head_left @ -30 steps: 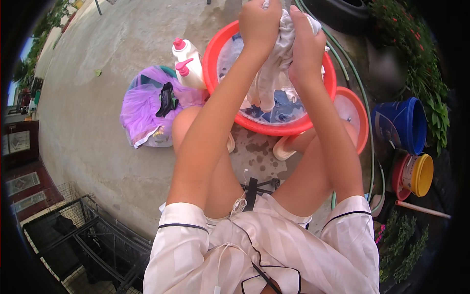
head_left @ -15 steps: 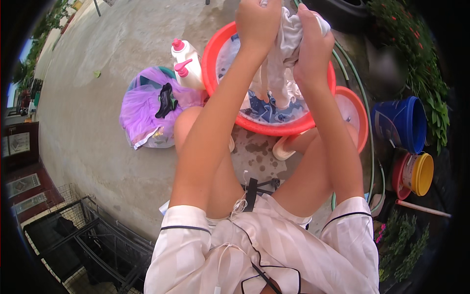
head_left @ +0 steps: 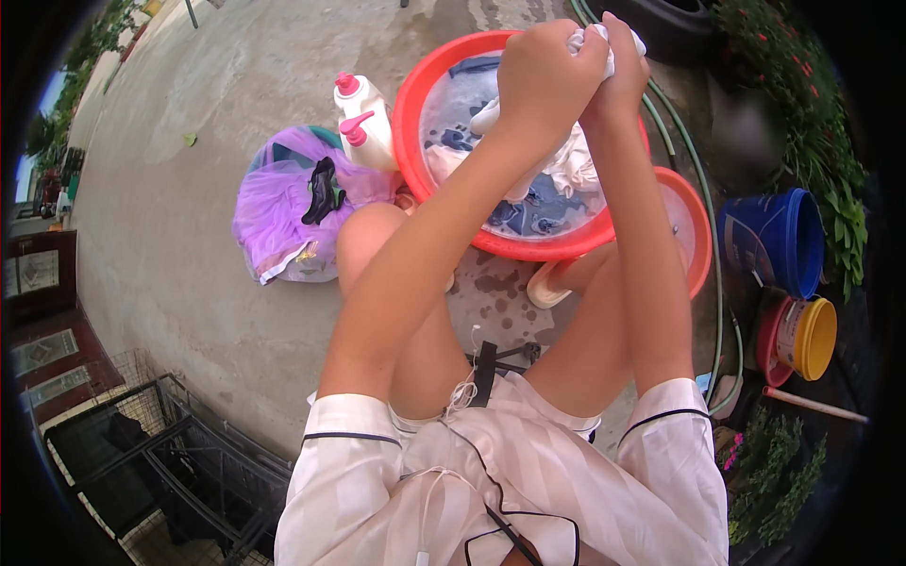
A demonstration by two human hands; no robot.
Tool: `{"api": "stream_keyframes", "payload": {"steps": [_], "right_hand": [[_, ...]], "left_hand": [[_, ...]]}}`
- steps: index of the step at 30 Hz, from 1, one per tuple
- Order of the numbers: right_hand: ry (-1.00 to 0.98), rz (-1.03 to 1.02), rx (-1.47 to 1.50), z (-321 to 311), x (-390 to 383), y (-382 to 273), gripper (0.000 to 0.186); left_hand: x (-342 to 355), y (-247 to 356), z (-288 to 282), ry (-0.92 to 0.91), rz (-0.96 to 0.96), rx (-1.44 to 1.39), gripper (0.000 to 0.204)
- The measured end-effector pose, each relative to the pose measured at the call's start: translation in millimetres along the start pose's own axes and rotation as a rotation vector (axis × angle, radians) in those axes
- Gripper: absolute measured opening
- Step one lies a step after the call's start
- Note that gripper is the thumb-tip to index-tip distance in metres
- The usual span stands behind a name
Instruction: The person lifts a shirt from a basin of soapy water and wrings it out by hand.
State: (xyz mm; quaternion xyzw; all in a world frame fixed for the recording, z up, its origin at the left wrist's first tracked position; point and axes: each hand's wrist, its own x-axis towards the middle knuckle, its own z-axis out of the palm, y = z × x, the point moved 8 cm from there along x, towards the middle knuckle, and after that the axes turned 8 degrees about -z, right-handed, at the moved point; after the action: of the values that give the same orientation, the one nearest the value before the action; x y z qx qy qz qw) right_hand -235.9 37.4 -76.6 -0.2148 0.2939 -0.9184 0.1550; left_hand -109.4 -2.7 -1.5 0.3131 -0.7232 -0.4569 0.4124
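Observation:
Both hands are closed on a bunched white cloth (head_left: 638, 42) held up over the back of a red basin (head_left: 410, 123). My left hand (head_left: 550, 85) grips it in a fist, with my right hand (head_left: 618, 80) pressed close on the right, partly hidden behind the left. Below them, the basin holds sudsy water with white fabric (head_left: 573, 165) and blue fabric (head_left: 528, 212) soaking. A second, smaller red basin (head_left: 696, 236) is partly tucked behind it at the right.
Left of the basin are two white pump bottles (head_left: 368, 132) and a teal tub of purple tulle (head_left: 269, 217). At right lie a green hose (head_left: 714, 283), a blue bucket (head_left: 764, 241), yellow bucket (head_left: 813, 340), black tyre (head_left: 661, 28) and plants (head_left: 802, 132). A black metal rack (head_left: 189, 453) stands lower left.
My left hand has moved right and slightly down, bringing both hands close together. The cloth that hung long between them is now bunched and mostly hidden by my fingers and arms.

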Motion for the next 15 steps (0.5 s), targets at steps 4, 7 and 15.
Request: {"api": "stream_keyframes", "payload": {"steps": [4,7,15], "right_hand": [[-0.056,-0.157,-0.419,64.7,-39.1,-35.6,0.018],[-0.147,-0.113,-0.514,84.4,-59.6,-29.4,0.02],[-0.049,-0.074,-0.386,22.8,-6.1,-16.1,0.02]], "left_hand": [[26.8,-15.5,-24.4,0.092,0.352,0.168,0.021],[36.5,-37.6,-35.4,0.105,0.31,-0.132,0.025],[12.0,-4.8,-13.3,0.065,-0.034,0.117,0.028]]}}
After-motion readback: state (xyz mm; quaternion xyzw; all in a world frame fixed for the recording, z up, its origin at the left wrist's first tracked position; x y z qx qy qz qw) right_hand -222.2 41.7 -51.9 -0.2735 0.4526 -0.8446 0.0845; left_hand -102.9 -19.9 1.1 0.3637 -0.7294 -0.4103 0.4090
